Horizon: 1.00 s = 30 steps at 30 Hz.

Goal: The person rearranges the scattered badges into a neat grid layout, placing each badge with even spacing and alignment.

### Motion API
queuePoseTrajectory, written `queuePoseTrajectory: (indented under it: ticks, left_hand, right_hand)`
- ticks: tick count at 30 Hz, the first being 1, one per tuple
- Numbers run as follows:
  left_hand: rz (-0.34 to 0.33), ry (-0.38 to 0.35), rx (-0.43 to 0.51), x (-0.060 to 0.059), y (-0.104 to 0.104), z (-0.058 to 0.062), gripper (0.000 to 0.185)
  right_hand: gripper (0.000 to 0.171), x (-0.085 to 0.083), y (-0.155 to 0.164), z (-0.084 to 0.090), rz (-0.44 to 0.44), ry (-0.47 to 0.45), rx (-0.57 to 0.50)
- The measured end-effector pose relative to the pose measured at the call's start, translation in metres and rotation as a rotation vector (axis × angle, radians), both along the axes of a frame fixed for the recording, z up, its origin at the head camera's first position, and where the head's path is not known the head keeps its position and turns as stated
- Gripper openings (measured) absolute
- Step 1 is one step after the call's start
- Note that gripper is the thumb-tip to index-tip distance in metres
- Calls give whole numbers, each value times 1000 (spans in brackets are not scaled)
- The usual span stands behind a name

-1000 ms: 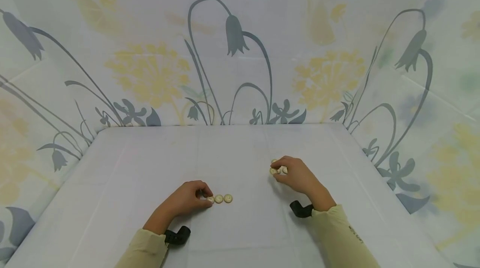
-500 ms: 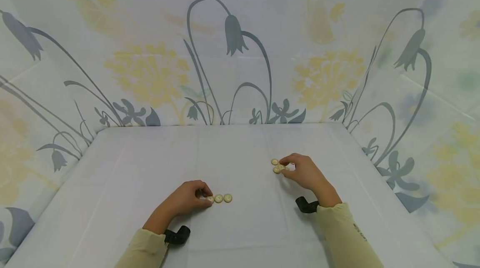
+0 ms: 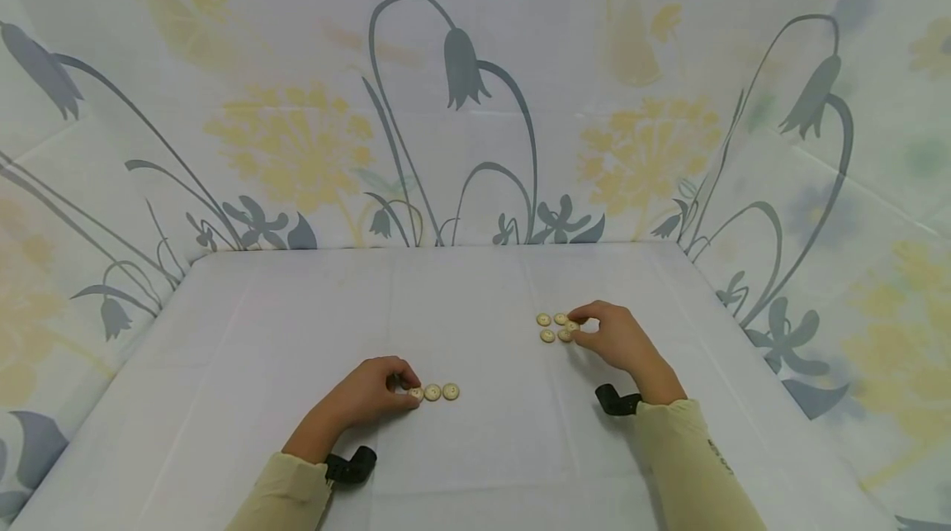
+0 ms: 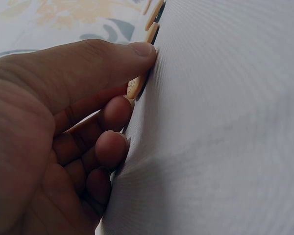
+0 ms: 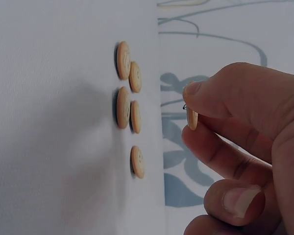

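Pinching a button (image 5: 192,117) in right hand (image 3: 618,338), just beside btn cluster (image 3: 555,327).

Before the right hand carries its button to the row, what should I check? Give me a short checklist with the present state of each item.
1. Right hand pinches one button: ok.
2. That button is lifted off the cloth: ok.
3. Left hand holds the end of the row of three buttons: ok.
4. Space free at the row's right end: ok.
5. Loose pile of buttons lies flat, none stuck to the fingers: ok.
6. Exact count of buttons left in the pile: cannot tell.
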<state>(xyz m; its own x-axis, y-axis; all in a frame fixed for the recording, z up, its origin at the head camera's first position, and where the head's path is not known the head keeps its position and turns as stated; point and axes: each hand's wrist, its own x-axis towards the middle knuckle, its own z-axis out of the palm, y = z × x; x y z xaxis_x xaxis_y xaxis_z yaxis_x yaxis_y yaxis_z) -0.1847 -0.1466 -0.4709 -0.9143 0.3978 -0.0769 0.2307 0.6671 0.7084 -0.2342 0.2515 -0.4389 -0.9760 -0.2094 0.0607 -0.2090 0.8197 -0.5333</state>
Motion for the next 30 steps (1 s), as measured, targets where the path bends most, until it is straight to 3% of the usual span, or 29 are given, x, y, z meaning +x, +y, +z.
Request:
queuePoseTrajectory:
  ticks: [30]
  left_hand:
    - [7,8,-12,1,1,0,17]
  right_hand:
    - [30,-8,13,-15,-112,-100,54]
